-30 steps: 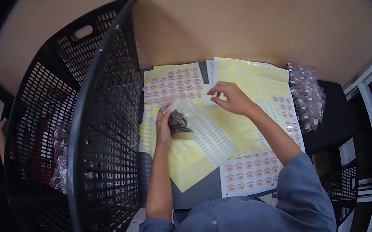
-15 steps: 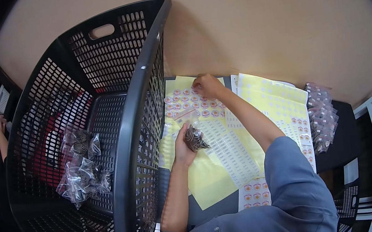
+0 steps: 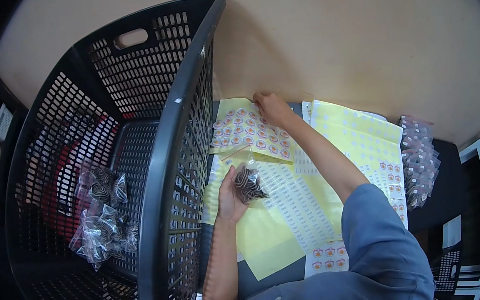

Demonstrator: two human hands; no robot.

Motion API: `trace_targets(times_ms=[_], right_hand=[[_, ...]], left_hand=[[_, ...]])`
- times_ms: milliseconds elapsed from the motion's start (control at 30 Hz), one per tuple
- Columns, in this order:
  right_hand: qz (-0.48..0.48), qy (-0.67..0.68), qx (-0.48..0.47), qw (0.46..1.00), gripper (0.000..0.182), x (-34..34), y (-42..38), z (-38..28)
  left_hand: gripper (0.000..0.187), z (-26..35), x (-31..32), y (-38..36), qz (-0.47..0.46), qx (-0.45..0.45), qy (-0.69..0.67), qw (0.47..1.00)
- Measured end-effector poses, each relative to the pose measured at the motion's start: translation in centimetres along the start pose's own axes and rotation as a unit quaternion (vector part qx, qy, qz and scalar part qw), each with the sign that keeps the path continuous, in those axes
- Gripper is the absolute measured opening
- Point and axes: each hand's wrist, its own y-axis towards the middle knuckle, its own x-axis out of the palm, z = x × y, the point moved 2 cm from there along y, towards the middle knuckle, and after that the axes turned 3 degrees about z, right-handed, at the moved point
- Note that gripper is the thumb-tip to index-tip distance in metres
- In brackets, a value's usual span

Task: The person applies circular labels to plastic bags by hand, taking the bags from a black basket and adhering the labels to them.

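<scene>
My left hand (image 3: 232, 198) is closed on a clear zip bag (image 3: 248, 181) that holds dark, spiral-striped coiled pieces. The bag is held above the yellow sheets, its open-looking top end pointing away from me. Beyond it lies a yellow sheet of round orange-and-white stickers (image 3: 248, 130), its near edge slightly raised. My right hand (image 3: 274, 109) is at the far edge of that sheet, fingertips pinched together; what is between them is too small to make out. Under the bag is a strip sheet of small printed labels (image 3: 294, 203).
A tall black perforated basket (image 3: 172, 152) stands at left with several similar filled bags (image 3: 107, 227) inside. More yellow label sheets (image 3: 347, 126) lie at right, beside a pile of small packed bags (image 3: 420, 159). A beige wall (image 3: 345, 31) borders the far side.
My right hand has moved slightly right and away, to the sheet's far edge. The sticker sheet's near edge has lifted. My left hand still holds the bag, turned a little.
</scene>
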Motion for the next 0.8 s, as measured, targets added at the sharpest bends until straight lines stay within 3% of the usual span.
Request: trace_targets(times_ms=[267,567,633,733,800], right_hand=[[0.005,-0.001,-0.010,1.000,0.013,-0.7,-0.1,-0.5],[-0.016,-0.002,-0.018,1.000,0.016,-0.9,0.8,-1.5],[-0.020,-0.004,-0.023,1.000,0.016,-0.8,0.7,-1.7],[0.004,0.025,0.006,1.000,0.012,-1.7,0.1,-2.0],[0.057,0.155,-0.009,0.986,0.009,-3.3,-0.9,-2.4]], left_hand=[[0.042,-0.8,1.5,-0.5,0.004,0.008,0.086,0.996],[0.047,-0.6,0.7,0.0,0.011,0.043,0.039,0.998],[0.041,-0.7,0.2,0.3,0.021,0.025,-0.007,0.999],[0.030,-0.5,0.0,-0.1,0.005,0.040,0.028,0.999],[0.027,-0.6,0.2,-0.2,0.018,0.048,0.031,0.998]])
